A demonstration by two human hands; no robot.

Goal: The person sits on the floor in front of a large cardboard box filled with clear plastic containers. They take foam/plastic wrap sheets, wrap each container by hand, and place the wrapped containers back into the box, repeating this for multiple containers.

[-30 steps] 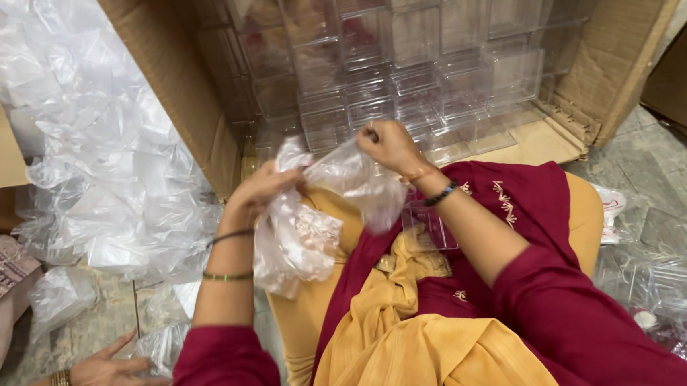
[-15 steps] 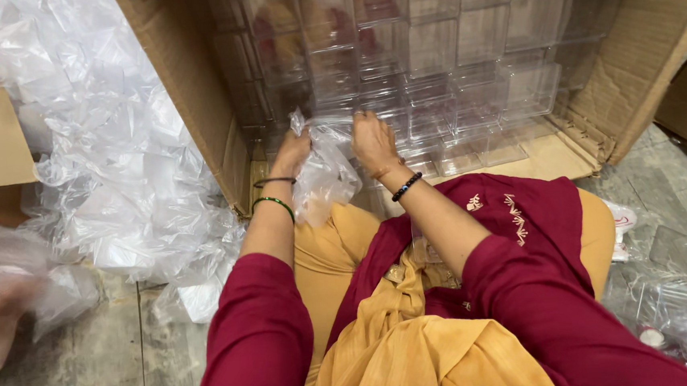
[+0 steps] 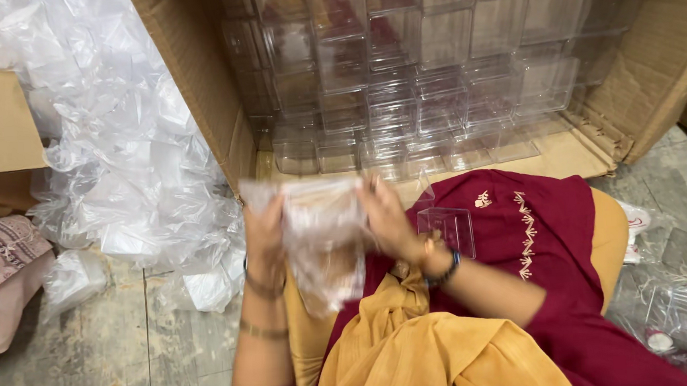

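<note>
- Clear plastic bag with a small box inside sits at the centre of the frame, held up over the lap between both hands (motion blur softens its edges).
- Half a second ago both hands reached forward to the stacked boxes at the mouth of the carton; now they have drawn back toward the body with this wrapped piece, so one unit has been lifted out of the stack.
- Left hand grips the bag's left side, fingers closed round it.
- Right hand clasps the right side, likewise closed on the bag.
- Just right of the right wrist, a clear lid-like plastic piece rests on the maroon garment.
- Above, in the upper centre, clear plastic boxes fill the cardboard carton.
- Upper left holds a heap of empty clear bags.
</note>
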